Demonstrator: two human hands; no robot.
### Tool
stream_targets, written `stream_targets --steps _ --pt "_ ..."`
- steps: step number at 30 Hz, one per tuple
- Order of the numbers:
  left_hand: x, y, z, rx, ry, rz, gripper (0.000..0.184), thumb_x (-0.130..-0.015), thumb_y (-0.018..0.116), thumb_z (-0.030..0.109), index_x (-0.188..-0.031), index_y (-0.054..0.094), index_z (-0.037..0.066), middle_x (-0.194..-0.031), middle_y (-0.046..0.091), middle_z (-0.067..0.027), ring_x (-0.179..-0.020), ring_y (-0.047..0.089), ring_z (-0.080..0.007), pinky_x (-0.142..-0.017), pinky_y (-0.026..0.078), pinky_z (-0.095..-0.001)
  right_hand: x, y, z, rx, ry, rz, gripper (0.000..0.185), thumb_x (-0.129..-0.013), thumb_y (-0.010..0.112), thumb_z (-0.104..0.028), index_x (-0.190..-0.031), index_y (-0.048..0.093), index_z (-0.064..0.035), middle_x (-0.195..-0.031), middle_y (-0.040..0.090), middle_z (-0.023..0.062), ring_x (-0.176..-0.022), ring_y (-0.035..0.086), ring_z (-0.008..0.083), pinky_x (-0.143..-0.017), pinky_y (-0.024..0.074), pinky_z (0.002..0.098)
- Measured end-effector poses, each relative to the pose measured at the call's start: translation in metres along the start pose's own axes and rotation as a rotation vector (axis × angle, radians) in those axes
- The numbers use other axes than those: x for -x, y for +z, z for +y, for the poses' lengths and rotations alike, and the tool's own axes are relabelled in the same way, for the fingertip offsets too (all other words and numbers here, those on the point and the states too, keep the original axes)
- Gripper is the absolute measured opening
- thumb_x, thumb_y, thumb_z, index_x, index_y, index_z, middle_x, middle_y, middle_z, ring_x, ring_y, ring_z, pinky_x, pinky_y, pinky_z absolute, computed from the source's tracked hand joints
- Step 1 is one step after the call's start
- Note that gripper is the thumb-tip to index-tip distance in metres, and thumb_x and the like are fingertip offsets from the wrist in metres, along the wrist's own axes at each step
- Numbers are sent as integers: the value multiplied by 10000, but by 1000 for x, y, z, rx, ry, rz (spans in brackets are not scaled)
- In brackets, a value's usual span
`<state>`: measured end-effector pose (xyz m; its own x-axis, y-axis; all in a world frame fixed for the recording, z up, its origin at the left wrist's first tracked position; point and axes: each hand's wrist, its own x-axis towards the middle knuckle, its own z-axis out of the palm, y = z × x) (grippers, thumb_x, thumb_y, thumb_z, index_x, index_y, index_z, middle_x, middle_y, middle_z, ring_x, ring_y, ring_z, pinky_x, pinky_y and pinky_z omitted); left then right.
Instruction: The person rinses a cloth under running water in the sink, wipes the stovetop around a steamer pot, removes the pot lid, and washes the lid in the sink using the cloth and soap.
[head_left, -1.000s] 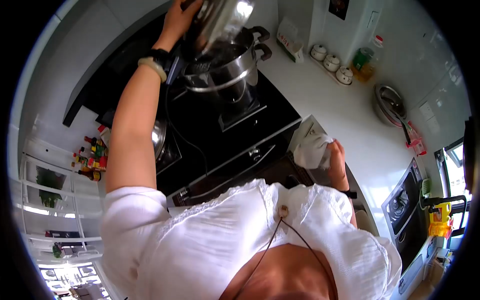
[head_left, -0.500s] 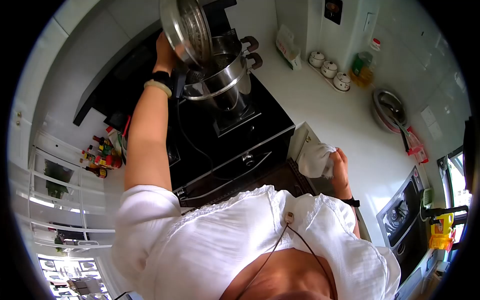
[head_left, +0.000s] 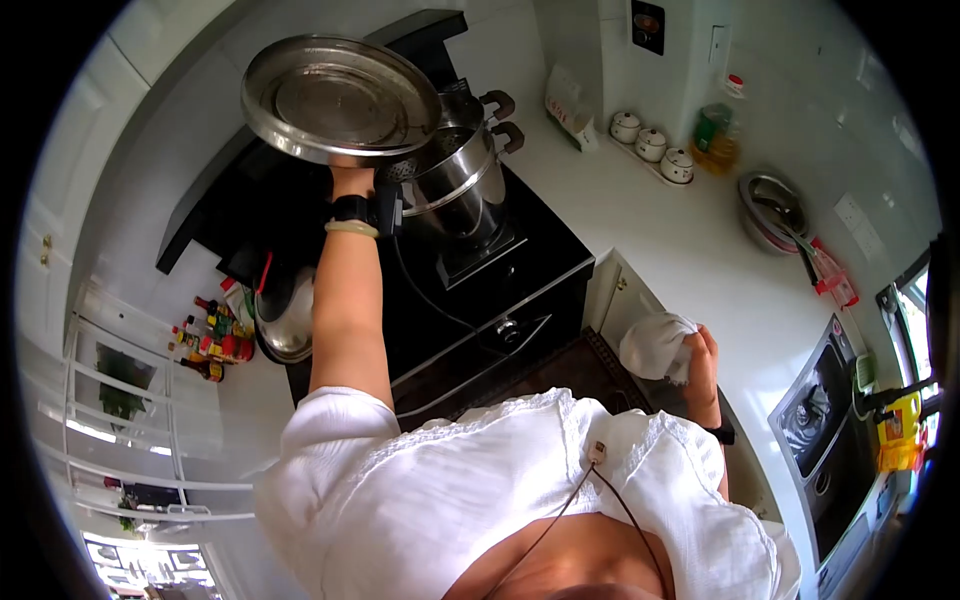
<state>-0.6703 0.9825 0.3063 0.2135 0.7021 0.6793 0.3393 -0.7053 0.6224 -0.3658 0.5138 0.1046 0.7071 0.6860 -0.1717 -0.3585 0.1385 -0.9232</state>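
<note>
My left hand is raised over the stove, mostly hidden behind a large steel pot lid that it holds. The lid's inner side faces me, tilted, left of the steamer pot. That steel steamer pot stands uncovered on the burner, with brown side handles and a perforated tier visible inside. Low on the right, my right hand is closed around a bunched white cloth, beside the counter edge and apart from the pot.
A second rounded steel pan sits on the stove's left, near several sauce bottles. Along the right counter are lidded jars, an oil bottle, a metal bowl with a ladle and a sink.
My left hand has swung the lid left and down, turning it from nearly edge-on to its inner face. More of the pot shows. My right hand still grips the cloth.
</note>
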Motion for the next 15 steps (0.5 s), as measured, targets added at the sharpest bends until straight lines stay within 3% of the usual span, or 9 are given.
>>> stream_targets --steps 1,4,5,6,8,9,12,15 --pt "2 -3 -2 -162 6 -51 472 -781 641 164 -1190 473 -1 -1174 529 -139 -1047 505 -255 -880 419 -349 11 0 -5 19 7 -4 247 -777 480 -175 -954 550 -18 -820 574 52 -707 552 150 -608 462 274" --pt "13 -8 -7 -699 56 -192 475 -852 533 353 -1238 490 79 -1316 455 -153 -1212 404 -335 -1007 335 -400 59 14 -14 -131 -15 289 293 -781 465 -173 -1015 542 -13 -891 576 73 -787 569 170 -677 482 298" --pt "20 -10 -8 -606 91 -264 429 -881 470 345 -1232 501 100 -1319 455 -144 -1203 405 -353 -1008 330 -420 55 -21 10 -213 40 216 330 -811 454 -221 -1053 540 -14 -1011 595 126 -932 583 239 -835 480 357" --pt "33 -6 -2 -456 8 -293 453 -897 462 311 -1266 450 47 -1354 404 -167 -1227 365 -364 -1041 281 -435 69 -19 3 -271 46 184 342 -810 454 -225 -1062 539 -9 -1023 595 127 -938 583 246 -836 482 363" --pt "52 6 26 -496 359 -180 455 -902 457 342 -1250 471 49 -1358 403 -156 -1237 373 -325 -1045 279 -427 107 -16 -21 -387 57 129 366 -809 454 -232 -1080 538 0 -1047 595 131 -951 583 260 -839 486 376" --pt "65 21 19 -516 427 -160 447 -916 440 339 -1278 441 76 -1382 383 -117 -1237 379 -310 -1051 269 -437 124 -22 -23 -449 51 218 361 -798 449 -214 -1064 557 5 -1016 612 133 -904 598 267 -800 501 385" --pt "103 75 41 -175 397 -252 455 -915 444 340 -1284 430 76 -1380 383 -120 -1237 380 -306 -1049 275 -435 177 -39 -39 -523 -34 236 331 -801 447 -209 -1010 583 10 -946 632 129 -849 611 260 -768 511 380" --pt "152 127 94 353 230 -434 463 -914 448 342 -1291 419 75 -1379 383 -122 -1238 381 -301 -1047 281 -434 231 -60 -52 -561 -153 317 322 -830 431 -215 -966 599 24 -897 644 120 -818 621 265 -753 517 380"
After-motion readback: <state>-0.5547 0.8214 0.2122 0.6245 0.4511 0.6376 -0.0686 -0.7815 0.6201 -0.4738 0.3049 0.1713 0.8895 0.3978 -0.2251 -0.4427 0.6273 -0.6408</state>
